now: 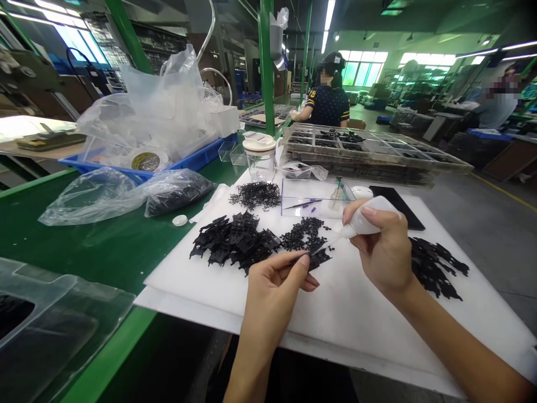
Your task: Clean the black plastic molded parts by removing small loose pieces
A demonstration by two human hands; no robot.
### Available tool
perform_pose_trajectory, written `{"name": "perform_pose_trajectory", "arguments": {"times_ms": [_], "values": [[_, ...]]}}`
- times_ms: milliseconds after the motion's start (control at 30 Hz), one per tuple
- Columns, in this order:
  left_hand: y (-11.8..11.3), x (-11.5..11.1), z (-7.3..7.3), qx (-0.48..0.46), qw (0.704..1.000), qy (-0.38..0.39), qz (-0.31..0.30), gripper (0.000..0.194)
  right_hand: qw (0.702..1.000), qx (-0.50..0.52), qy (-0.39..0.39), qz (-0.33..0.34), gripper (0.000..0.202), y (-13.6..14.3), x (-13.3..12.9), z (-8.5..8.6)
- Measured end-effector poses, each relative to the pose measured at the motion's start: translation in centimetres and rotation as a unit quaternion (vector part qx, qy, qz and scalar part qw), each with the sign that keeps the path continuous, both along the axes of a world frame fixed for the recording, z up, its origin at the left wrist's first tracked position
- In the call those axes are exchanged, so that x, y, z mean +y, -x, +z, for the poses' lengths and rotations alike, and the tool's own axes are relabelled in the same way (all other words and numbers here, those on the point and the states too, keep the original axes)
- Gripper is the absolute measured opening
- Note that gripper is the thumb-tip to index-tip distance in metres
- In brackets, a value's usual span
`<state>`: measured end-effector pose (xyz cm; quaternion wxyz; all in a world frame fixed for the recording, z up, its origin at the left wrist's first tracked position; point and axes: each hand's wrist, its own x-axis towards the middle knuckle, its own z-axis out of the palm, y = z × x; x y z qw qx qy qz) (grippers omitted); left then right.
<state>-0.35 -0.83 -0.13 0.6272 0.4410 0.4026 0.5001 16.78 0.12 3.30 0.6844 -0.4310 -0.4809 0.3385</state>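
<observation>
Between thumb and fingers, my left hand (279, 288) pinches a flat black part (321, 259) above the white board (188, 299). My right hand (388, 246) is wrapped round a white squeeze bottle (371, 218), tilted so that its thin clear nozzle points down-left at the black part. Whether the tip touches the part is too small to tell. A heap of flat black parts (235, 238) lies left of my hands, and tiny black pieces (305, 232) lie just behind the held part. More flat black parts (438, 266) rest to the right, partly behind my right forearm.
Thin black pieces (255, 194), a lidded clear cup (259, 157) and a clear tray (289, 207) with tweezers stand behind. Compartment trays (373, 145) are stacked at the back. Bags fill a blue bin (188, 159) at left. A person (327, 103) sits beyond.
</observation>
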Motion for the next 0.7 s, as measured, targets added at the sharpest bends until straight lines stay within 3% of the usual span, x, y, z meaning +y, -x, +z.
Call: {"name": "perform_pose_trajectory", "arguments": {"times_ms": [700], "values": [[0.06, 0.08, -0.15, -0.014, 1.0, -0.005, -0.006, 0.008, 1.0, -0.018, -0.004, -0.013, 0.027, 0.2, -0.08, 0.01]]}}
